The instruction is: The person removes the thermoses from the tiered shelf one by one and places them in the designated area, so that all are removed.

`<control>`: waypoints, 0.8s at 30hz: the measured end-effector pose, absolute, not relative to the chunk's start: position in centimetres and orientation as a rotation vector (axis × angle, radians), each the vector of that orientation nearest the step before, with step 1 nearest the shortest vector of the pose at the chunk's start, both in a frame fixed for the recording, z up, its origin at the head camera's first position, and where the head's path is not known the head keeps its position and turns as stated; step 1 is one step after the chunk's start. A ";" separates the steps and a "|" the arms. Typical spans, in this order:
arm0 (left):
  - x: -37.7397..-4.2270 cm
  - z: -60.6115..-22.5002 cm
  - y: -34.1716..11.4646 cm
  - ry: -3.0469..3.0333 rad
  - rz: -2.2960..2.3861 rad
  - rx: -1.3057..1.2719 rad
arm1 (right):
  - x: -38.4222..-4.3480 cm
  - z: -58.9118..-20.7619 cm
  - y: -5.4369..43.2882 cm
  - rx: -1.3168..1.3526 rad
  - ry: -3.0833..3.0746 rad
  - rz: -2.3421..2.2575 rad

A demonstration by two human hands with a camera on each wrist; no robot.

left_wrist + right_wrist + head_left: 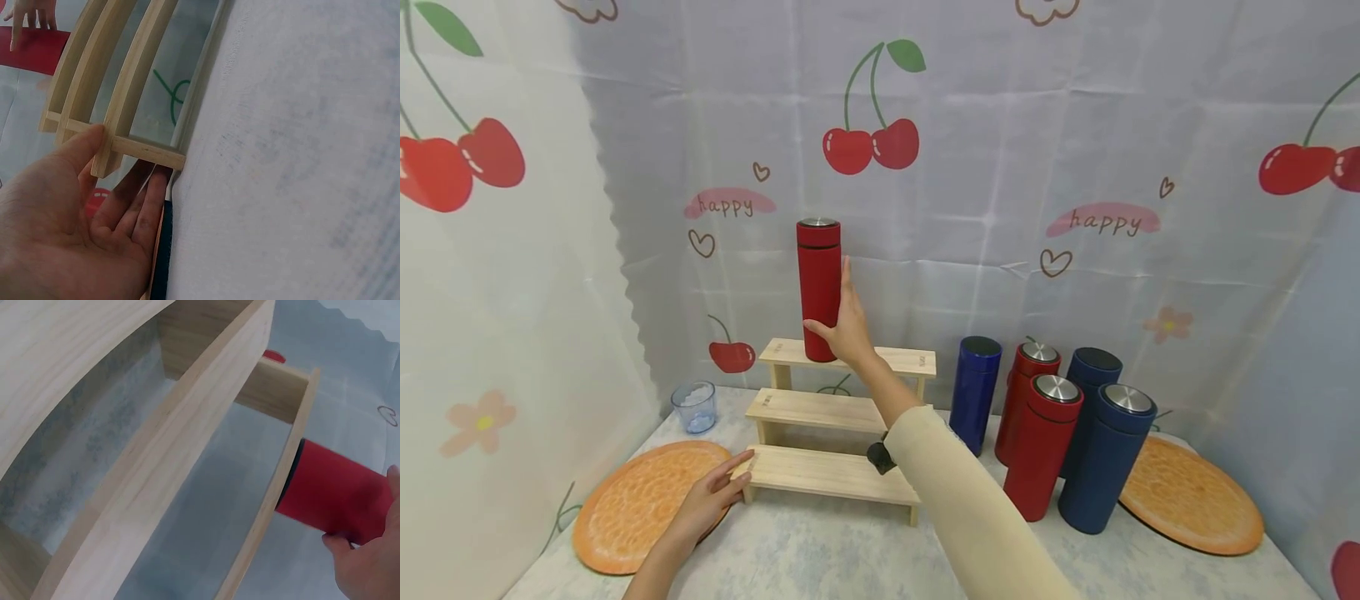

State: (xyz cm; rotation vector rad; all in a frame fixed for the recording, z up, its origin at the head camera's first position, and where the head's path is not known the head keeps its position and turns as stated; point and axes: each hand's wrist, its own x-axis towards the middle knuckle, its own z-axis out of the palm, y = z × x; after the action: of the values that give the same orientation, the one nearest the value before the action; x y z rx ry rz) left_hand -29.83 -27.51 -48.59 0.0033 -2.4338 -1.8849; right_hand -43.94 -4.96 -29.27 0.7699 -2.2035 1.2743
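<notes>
A red thermos flask [820, 287] with a silver-topped lid stands upright on the top step of a three-step wooden stand [820, 408]. My right hand [844, 327] grips it from the right, thumb across its front. In the right wrist view, the flask's dark-rimmed base [301, 464] meets the top board, with the right hand [375, 550] around the body. My left hand [703, 500] holds the left end of the lowest step. In the left wrist view, the left hand's [81, 225] thumb is on the board's corner and its other fingers are by the leg.
Right of the stand stand two more red flasks [1045, 450] and several blue ones [1107, 458]. Orange-patterned round mats [647, 500] lie at both sides. A clear bluish cup [694, 407] is back left. A cherry-print curtain [985, 208] hangs close behind the stand.
</notes>
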 end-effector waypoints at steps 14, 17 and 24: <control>-30.0 -48.9 -27.6 -2.414 -1.895 0.001 | -43.0 -29.2 -5.4 0.583 -2.210 1.279; -30.0 -48.8 -27.6 -2.420 -1.890 -0.005 | -42.2 -29.4 -5.0 0.568 -2.192 1.290; -30.0 -48.8 -27.6 -2.430 -1.867 -0.003 | -39.3 -30.5 -3.0 0.610 -2.058 1.257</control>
State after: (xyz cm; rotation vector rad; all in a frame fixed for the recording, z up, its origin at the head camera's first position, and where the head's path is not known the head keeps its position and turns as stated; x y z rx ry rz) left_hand -30.00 -27.57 -48.84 -0.0034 -2.4296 -1.8672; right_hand -39.34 -2.98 -30.54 0.6096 -2.0579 1.2566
